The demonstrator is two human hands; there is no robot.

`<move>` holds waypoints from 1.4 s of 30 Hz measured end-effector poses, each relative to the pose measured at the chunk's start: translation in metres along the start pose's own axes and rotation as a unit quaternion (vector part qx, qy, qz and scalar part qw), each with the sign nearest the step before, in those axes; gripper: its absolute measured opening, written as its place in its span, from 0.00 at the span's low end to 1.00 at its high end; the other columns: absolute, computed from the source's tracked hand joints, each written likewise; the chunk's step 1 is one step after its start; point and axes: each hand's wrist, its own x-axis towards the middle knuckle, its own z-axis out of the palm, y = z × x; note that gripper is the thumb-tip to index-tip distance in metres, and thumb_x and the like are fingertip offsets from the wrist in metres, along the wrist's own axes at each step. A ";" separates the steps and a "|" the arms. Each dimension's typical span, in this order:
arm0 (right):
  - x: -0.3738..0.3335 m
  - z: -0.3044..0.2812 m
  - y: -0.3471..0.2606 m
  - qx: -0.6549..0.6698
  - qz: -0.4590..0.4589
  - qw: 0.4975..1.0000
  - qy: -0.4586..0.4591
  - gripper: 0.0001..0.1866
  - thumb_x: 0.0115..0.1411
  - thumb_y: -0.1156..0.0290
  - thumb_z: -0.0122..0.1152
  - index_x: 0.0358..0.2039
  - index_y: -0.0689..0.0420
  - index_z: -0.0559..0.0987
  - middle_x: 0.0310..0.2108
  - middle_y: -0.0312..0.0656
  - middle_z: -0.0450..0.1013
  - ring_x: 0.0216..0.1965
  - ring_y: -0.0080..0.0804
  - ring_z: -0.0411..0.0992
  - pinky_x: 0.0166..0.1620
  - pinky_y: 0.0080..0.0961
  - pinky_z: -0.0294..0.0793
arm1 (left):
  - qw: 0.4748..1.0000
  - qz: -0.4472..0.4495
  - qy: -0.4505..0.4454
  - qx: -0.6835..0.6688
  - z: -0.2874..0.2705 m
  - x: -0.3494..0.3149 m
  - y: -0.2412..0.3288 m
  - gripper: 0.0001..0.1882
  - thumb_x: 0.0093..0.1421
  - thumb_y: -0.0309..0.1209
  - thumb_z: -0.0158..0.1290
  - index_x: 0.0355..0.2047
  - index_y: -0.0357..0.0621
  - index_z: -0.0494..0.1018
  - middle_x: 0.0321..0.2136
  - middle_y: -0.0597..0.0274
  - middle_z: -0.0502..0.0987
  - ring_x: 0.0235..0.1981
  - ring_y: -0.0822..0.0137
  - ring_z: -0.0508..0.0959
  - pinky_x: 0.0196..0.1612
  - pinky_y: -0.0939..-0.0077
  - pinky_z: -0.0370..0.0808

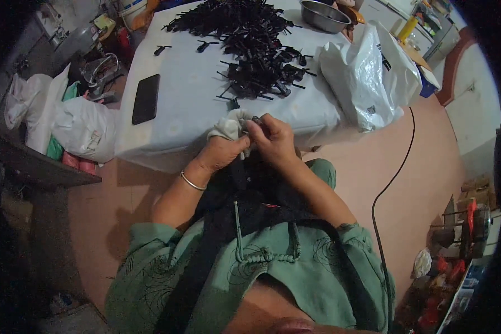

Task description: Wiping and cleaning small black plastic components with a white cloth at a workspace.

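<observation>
My left hand point(226, 142), its fingers covered by a whitish glove and a bangle on its wrist, is closed at the table's near edge. My right hand point(275, 139) is bare and meets it, thumb and fingers pinched together. Between the two sits a small dark part point(256, 120), mostly hidden by the fingers. Just beyond them lies a big heap of small black plastic parts point(261, 61) with thin prongs, spread back over the white-covered table point(178, 125). Two similar black pieces, one of them a loose part point(207, 45), lie left of the heap.
A dark phone point(146, 99) lies at the table's left. At the right edge stands a white plastic bag point(367, 83), with a metal bowl point(325, 16) behind it. Filled bags point(86, 128) sit on a shelf at left. A black cable point(392, 181) trails across the floor.
</observation>
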 end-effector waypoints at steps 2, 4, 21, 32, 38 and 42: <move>-0.004 -0.003 0.002 -0.006 0.004 1.000 0.028 0.13 0.51 0.67 0.58 0.18 0.63 0.68 0.14 0.47 0.65 0.14 0.30 0.61 0.21 0.26 0.62 | 0.999 -0.023 0.001 -0.022 -0.004 -0.004 0.003 0.16 0.53 0.22 0.49 0.43 0.42 0.62 0.27 0.68 0.71 0.23 0.80 0.69 0.23 0.87 0.68; -0.007 -0.011 0.001 0.026 0.021 0.999 0.014 0.12 0.51 0.68 0.58 0.19 0.62 0.68 0.13 0.40 0.64 0.16 0.23 0.59 0.20 0.22 0.61 | 0.998 -0.045 0.000 -0.043 -0.002 -0.006 0.010 0.15 0.53 0.22 0.50 0.42 0.42 0.63 0.28 0.68 0.71 0.23 0.81 0.69 0.23 0.87 0.68; -0.017 -0.028 -0.006 0.076 0.022 0.986 -0.149 0.12 0.58 0.67 0.49 0.23 0.62 0.70 0.16 0.34 0.65 0.20 0.18 0.59 0.25 0.19 0.63 | 0.979 -0.007 0.047 0.200 0.010 -0.016 0.020 0.11 0.51 0.26 0.50 0.35 0.37 0.66 0.24 0.59 0.71 0.25 0.70 0.71 0.30 0.76 0.70; -0.035 -0.008 0.013 0.239 0.141 0.949 -0.147 0.15 0.59 0.64 0.48 0.25 0.64 0.71 0.16 0.38 0.65 0.21 0.18 0.59 0.26 0.22 0.63 | 0.903 0.179 0.050 0.387 0.025 -0.023 0.022 0.11 0.50 0.25 0.48 0.34 0.36 0.67 0.24 0.52 0.71 0.25 0.57 0.73 0.30 0.70 0.69; -0.029 -0.028 0.002 0.109 0.072 0.981 -0.146 0.10 0.56 0.68 0.53 0.26 0.63 0.71 0.19 0.32 0.65 0.23 0.17 0.60 0.26 0.19 0.62 | 0.992 0.015 0.096 0.080 0.010 -0.022 0.014 0.14 0.55 0.28 0.46 0.43 0.40 0.62 0.23 0.62 0.70 0.22 0.71 0.70 0.24 0.74 0.68; -0.026 -0.035 0.005 0.070 -0.010 0.985 -0.154 0.07 0.53 0.72 0.56 0.24 0.63 0.72 0.20 0.34 0.68 0.23 0.16 0.62 0.27 0.18 0.64 | 0.995 -0.039 0.095 0.008 0.012 -0.023 0.018 0.13 0.58 0.30 0.43 0.43 0.41 0.64 0.28 0.69 0.70 0.27 0.78 0.68 0.28 0.83 0.66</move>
